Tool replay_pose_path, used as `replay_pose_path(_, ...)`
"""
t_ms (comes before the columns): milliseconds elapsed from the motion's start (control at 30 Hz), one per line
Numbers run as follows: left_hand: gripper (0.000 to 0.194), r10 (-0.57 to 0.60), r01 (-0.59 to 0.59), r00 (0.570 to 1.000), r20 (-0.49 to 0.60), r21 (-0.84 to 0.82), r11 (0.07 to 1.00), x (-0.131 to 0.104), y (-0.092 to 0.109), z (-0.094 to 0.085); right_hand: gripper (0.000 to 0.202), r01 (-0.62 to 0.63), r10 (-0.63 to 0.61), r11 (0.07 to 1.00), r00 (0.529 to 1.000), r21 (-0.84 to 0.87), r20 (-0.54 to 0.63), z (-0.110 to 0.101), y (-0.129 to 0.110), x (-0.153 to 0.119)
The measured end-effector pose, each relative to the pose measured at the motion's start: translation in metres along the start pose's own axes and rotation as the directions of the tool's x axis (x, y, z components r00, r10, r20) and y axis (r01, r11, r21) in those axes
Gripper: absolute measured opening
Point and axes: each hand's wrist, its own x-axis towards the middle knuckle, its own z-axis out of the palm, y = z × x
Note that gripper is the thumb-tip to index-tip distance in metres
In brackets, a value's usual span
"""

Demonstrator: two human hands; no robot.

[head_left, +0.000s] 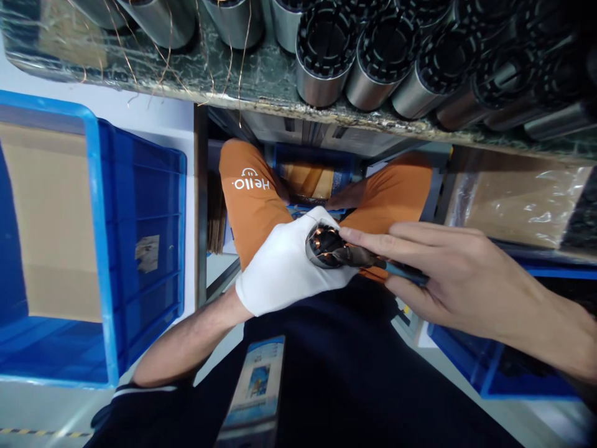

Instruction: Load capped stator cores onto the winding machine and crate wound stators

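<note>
Stator (321,246) held over lap, beneath cluttered workbench (261,81).

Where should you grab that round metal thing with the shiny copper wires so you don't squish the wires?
Grip the motor part around its smooth metal side, coming from the left, as the gloved left hand does. The copper windings sit at the open end, where the right hand works its tool, so probably best keep fingers off that end.
</note>
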Motion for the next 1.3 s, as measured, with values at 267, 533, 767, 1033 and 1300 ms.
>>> replay_pose_path(267,0.032,0.007,-0.009,1.000,0.005,0.284,0.959,0.006,0.009,0.007,0.069,0.026,-0.034,0.990,0.998,-0.137,-0.057,0.004,-0.001,-0.002)
replay_pose_path(533,0.034,0.016,-0.007,1.000,-0.024,0.338,0.941,0.005,0.008,0.015,0.068,-0.062,0.060,0.997,0.997,-0.041,-0.051,0.006,0.007,-0.002)
replay_pose_path(767,0.028,0.041,-0.038,0.999,-0.004,0.282,0.959,0.002,0.002,0.025,0.074,-0.065,0.064,0.998,0.996,0.007,0.062,0.004,0.010,-0.003)
replay_pose_path(1033,0.028,-0.113,0.255,0.945,0.306,-0.475,0.842,0.012,-0.021,0.024,0.073,-0.106,0.131,0.944,0.990,0.314,-0.059,0.022,0.019,0.006)
replay_pose_path(1300,0.082,0.066,-0.034,0.997,0.032,-0.600,0.799,0.001,-0.041,0.030,0.057,-0.252,0.296,0.754,0.955,0.606,0.029,0.036,0.023,0.018)
